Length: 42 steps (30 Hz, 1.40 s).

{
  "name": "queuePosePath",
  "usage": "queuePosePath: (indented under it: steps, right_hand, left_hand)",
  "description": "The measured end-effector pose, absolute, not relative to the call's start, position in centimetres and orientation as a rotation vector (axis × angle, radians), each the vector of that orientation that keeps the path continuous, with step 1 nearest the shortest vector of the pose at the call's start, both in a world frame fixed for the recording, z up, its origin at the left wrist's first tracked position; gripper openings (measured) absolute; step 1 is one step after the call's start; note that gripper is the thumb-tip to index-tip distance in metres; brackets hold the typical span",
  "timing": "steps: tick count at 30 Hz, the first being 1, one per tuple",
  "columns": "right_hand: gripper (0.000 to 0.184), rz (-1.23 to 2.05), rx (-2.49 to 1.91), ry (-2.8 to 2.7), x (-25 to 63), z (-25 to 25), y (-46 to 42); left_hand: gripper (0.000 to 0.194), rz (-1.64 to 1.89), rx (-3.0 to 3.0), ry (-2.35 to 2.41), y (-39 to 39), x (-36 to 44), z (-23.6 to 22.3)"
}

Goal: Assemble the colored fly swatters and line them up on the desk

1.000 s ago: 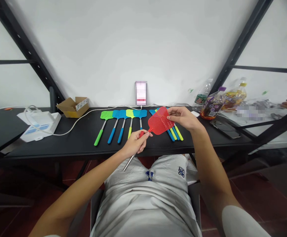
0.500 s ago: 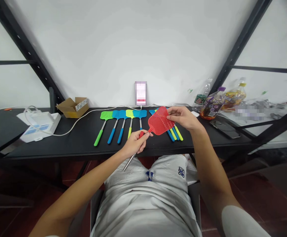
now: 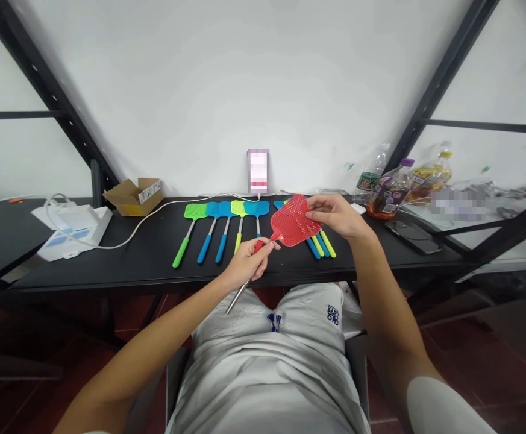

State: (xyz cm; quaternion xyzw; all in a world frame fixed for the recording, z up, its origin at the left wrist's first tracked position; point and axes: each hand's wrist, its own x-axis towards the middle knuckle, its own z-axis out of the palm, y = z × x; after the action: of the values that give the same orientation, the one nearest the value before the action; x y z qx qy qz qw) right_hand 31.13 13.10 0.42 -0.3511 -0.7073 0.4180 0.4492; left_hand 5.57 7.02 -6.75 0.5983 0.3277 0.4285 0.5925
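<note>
1. The left hand [image 3: 247,263] is curled tightly around the thin steel shaft of a red plastic fly swatter [image 3: 293,220], just below its red collar, with the shaft's end jutting down toward the lap.
2. The right hand [image 3: 337,217] pinches the edge of the swatter's mesh head between thumb and fingers.
3. The swatter is held in the air above a long black tabletop [image 3: 131,260], tilted, with its rectangular perforated head up and to the right.
4. Both bare forearms reach forward and inward, well above the lap.
5. Just below and beside the held head, plastic swatters with blue, green and lime heads and handles [image 3: 222,232] lie side by side on the tabletop; others are partly hidden beneath it.
6. To the right stand a clear plastic bottle [image 3: 370,175] and a purple-capped bottle holding amber liquid [image 3: 389,194].
7. To the left sits an open brown cardboard box [image 3: 131,198], yellow inside; its contents cannot be made out.
</note>
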Motion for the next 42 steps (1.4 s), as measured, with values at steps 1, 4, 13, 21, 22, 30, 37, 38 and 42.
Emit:
queuePosePath:
  steps: [1, 4, 13, 21, 22, 30, 37, 38, 42]
  right_hand:
    - [0.021, 1.033, -0.87, -1.749, 31.1, 0.4, 13.1]
    - [0.022, 1.029, -0.874, -1.76, 31.0, 0.5, 13.0]
    - [0.024, 1.0, -0.887, -1.761, 31.1, 0.4, 13.1]
    - [0.02, 1.002, -0.874, -1.768, 30.9, 0.6, 12.9]
    - [0.02, 1.004, -0.875, -1.765, 30.9, 0.6, 12.8]
    - [0.022, 1.071, -0.909, -1.762, 29.5, 0.9, 11.9]
    - [0.039, 1.128, -0.894, -1.881, 28.7, 0.5, 11.7]
    - [0.037, 1.119, -0.884, -1.874, 28.6, 0.5, 11.7]
    - [0.031, 1.098, -0.842, -1.855, 28.4, 0.6, 11.5]
  left_hand:
    - [0.039, 0.999, 1.389, 0.762, 7.0, 5.6, -6.7]
    - [0.039, 1.004, 1.387, 0.76, 7.0, 5.6, -6.7]
    - [0.04, 1.015, 1.378, 0.778, 6.8, 5.7, -6.5]
    - [0.039, 1.04, 1.36, 0.778, 6.9, 5.8, -6.6]
    - [0.039, 1.048, 1.359, 0.78, 6.9, 5.8, -6.6]
    - [0.037, 1.076, 1.354, 0.82, 6.8, 5.9, -6.5]
    - [0.037, 1.091, 1.33, 0.804, 6.9, 5.9, -6.5]
    - [0.037, 1.091, 1.335, 0.803, 6.9, 5.9, -6.5]
    - [0.035, 1.098, 1.348, 0.801, 7.0, 6.0, -6.6]
